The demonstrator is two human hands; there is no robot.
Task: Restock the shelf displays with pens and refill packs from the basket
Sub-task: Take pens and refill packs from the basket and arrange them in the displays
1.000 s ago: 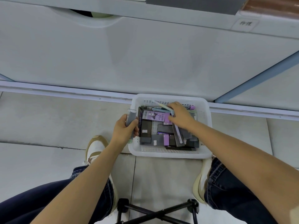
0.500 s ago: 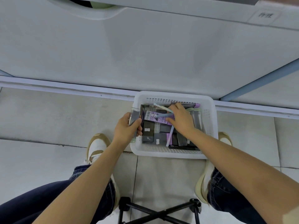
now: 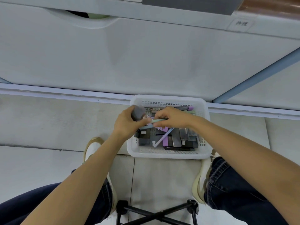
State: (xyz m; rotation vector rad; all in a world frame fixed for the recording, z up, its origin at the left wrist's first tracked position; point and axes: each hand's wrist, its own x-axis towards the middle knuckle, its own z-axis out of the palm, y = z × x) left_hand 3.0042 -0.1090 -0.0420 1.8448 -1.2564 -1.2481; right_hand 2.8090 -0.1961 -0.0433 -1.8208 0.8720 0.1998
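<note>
A white perforated basket (image 3: 168, 154) sits on the floor against the base of the shelf unit. It holds several dark and purple refill packs (image 3: 176, 140) and a pale blue pen (image 3: 164, 137). My left hand (image 3: 125, 125) grips a blurred grey pack (image 3: 138, 112) above the basket's left rim. My right hand (image 3: 172, 117) hovers over the basket and pinches thin pastel pens (image 3: 156, 121), whose left ends reach my left hand's fingers.
The white shelf base (image 3: 146, 62) rises just behind the basket, with a blue upright (image 3: 256, 75) at the right. My shoes (image 3: 93, 146) and knees flank the basket. A black folding stool frame (image 3: 155, 213) stands below me on the tiled floor.
My left hand moved right from the basket's left rim, over the basket, carrying the grey pack. My right hand lifted the pastel pens toward it, so both hands now meet.
</note>
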